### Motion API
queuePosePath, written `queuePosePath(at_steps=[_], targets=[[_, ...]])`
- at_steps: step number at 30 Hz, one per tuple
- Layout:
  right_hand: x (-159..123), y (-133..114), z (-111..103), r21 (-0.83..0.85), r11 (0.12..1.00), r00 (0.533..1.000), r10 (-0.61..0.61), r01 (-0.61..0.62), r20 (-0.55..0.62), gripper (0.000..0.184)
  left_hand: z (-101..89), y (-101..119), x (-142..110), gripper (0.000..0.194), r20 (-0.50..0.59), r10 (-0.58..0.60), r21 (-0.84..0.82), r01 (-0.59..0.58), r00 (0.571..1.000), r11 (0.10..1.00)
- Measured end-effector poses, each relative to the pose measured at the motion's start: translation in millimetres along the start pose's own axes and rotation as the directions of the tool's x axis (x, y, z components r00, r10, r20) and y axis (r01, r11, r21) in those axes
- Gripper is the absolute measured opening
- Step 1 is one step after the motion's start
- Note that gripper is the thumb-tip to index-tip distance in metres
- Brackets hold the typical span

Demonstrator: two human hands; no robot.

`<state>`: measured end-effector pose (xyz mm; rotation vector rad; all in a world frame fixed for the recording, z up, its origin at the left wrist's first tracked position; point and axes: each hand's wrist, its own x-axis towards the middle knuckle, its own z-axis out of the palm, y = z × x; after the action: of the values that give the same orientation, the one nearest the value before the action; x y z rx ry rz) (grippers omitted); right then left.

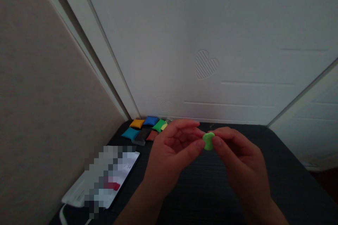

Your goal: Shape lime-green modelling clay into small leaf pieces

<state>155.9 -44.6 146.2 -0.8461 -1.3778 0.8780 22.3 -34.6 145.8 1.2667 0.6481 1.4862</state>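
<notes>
A small, flattened piece of light green modelling clay (208, 141) is held up in front of me, over the dark table. My right hand (241, 158) pinches its right edge between thumb and forefinger, the other fingers curled behind. At the left edge, my left hand (174, 151) has its thumb tip and a finger behind it closed on the clay, while its forefinger arches above without touching. The clay's far side is hidden. Behind my left hand lie small coloured packets, among them a teal packet (130, 134) and a green packet (159, 125).
Also at the back left are a yellow packet (137, 123), a blue packet (151, 121) and a dark packet (141, 135). A partly blurred device with a lit screen (126, 163) and a white cable (62, 214) lies front left. The dark table (200, 190) meets a white panel (158, 42) behind.
</notes>
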Motion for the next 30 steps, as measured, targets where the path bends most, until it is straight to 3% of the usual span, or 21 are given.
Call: queuePosePath(at_steps=[6,16,24,30], targets=[[-1.5,1.4,0.4,-0.011,1.0,1.0,0.021,-0.021,-0.013,0.015,-0.6,0.1,0.1,0.023,-0.068,0.0,0.002,0.0,0.998,1.0],[-1.2,4.3,1.0,0.004,1.0,0.999,-0.001,0.001,-0.039,0.008,8.0,-4.7,-0.7,0.022,-0.157,0.017,0.006,-0.017,0.987,1.0],[-3.5,4.1,0.9,-0.142,0.99,0.998,-0.01,0.002,-0.057,0.013,8.5,-1.6,-3.6,0.031,-0.162,0.115,0.143,-0.092,0.98,0.985],[-3.1,3.8,-0.5,-0.186,0.982,0.999,-0.023,0.018,-0.025,0.01,7.3,-1.6,-2.7,0.03,-0.137,0.096,0.141,-0.077,0.986,0.987]])
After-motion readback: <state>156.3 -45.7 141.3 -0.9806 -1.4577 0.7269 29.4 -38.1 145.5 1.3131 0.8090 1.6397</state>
